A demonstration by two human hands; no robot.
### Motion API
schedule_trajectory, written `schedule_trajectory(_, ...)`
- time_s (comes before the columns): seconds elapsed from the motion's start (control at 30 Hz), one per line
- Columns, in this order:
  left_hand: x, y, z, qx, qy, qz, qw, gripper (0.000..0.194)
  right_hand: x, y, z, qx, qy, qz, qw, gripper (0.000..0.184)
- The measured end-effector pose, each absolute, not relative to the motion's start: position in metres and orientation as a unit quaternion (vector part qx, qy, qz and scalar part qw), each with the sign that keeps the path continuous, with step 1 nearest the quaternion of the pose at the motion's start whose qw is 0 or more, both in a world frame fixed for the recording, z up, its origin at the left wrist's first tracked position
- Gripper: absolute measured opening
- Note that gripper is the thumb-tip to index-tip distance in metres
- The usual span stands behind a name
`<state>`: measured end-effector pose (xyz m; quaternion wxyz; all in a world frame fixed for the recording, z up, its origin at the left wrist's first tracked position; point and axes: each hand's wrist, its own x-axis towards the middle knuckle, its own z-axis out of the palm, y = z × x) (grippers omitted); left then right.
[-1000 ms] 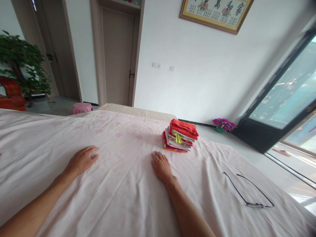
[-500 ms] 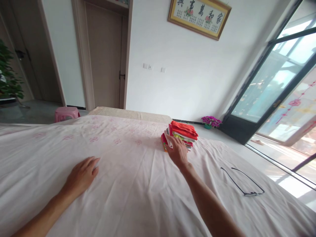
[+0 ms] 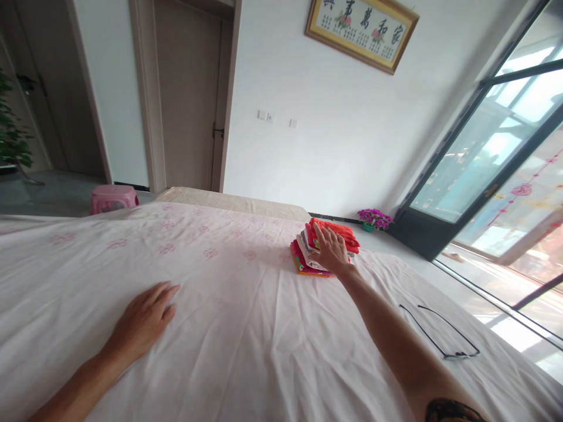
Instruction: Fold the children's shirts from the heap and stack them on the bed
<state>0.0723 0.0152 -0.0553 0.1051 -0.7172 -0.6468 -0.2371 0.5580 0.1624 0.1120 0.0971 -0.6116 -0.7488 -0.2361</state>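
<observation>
- Right hand (image 3: 331,249): against the near side of the folded cloth stack (image 3: 303,256), fingers extended up to the red top cloth (image 3: 345,234); cannot tell whether any layer is gripped.
- Stack: directly under and beyond the right hand, on the white sheet (image 3: 220,328) with pink flowers; visible edges red, white, grey, orange.
- Left hand (image 3: 143,319): released, palm down on the sheet, well apart from the stack.
- Glasses (image 3: 444,340): right of the right hand and nearer the camera, temples unfolded.
- Pink stool (image 3: 115,198): beyond the left hand, slightly left.
- Purple flowers (image 3: 375,218) in green pot: beyond the right hand, to its right.
</observation>
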Motion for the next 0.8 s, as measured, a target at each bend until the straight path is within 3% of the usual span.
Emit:
schedule_trajectory(0.3, 0.071, 0.016, -0.058, -0.722, -0.643, -0.231, 0.108, 0.047, 0.555, 0.164, 0.106, -0.561, -0.762, -0.316, 0.069, 0.084)
schedule_trajectory(0.5, 0.070, 0.016, -0.057, -0.723, -0.643, -0.234, 0.097, 0.047, 0.555, 0.163, 0.117, -0.584, -0.766, -0.259, 0.077, 0.050)
schedule_trajectory(0.63, 0.070, 0.016, -0.056, -0.720, -0.643, -0.245, 0.092, 0.046, 0.563, 0.164, 0.137, -0.617, -0.733, -0.256, 0.127, 0.039)
schedule_trajectory(0.8, 0.071, 0.018, -0.058, -0.715, -0.652, -0.235, 0.093, 0.046, 0.572, 0.159, 0.177, -0.643, -0.672, -0.250, 0.269, 0.042)
